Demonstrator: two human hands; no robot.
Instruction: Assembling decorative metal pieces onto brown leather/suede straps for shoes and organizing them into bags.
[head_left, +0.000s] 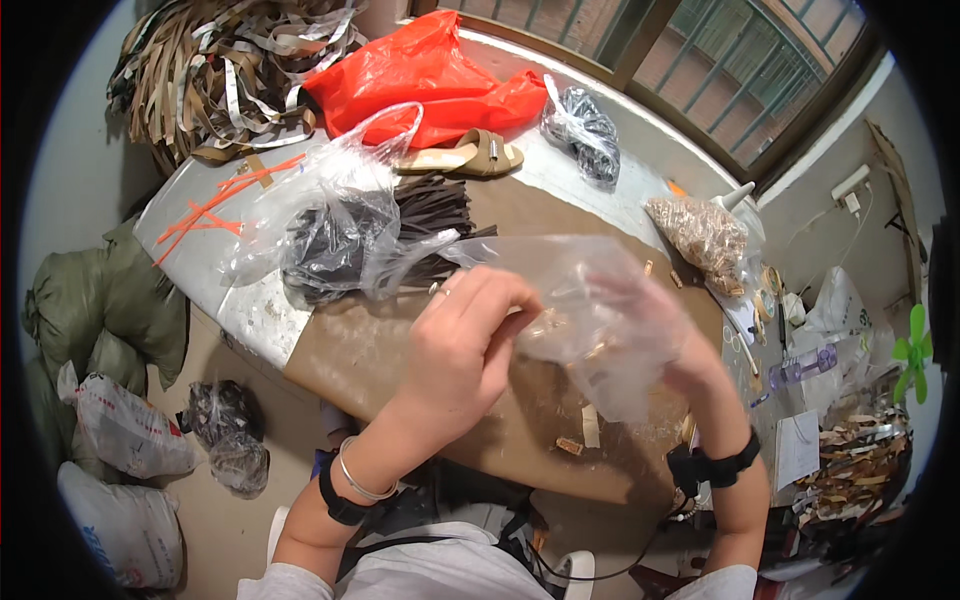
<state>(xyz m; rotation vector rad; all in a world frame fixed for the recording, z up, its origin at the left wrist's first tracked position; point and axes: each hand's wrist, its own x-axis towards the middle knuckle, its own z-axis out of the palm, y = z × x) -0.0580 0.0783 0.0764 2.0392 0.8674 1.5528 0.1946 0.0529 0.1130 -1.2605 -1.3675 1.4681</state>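
Observation:
A thin clear plastic bag (625,385) hangs between my hands above the brown table covering. Small gold-coloured metal pieces (545,330) show through its left side. My left hand (465,345) is closed, its fingertips pinching the bag's left edge beside those pieces. Through the plastic I see my right hand (645,315), blurred by motion; whether it is inside the bag or behind it I cannot tell, and its fingers are unclear. On the covering below lie a small gold piece (569,446) and a pale strip (591,426).
Behind my left hand are dark strips (435,205) and a plastic bag of dark material (335,240). A tan sandal (470,155) and red bag (420,85) stand farther back. At the right lies a bag of gold pieces (700,235). Filled sacks (130,425) crowd the left floor.

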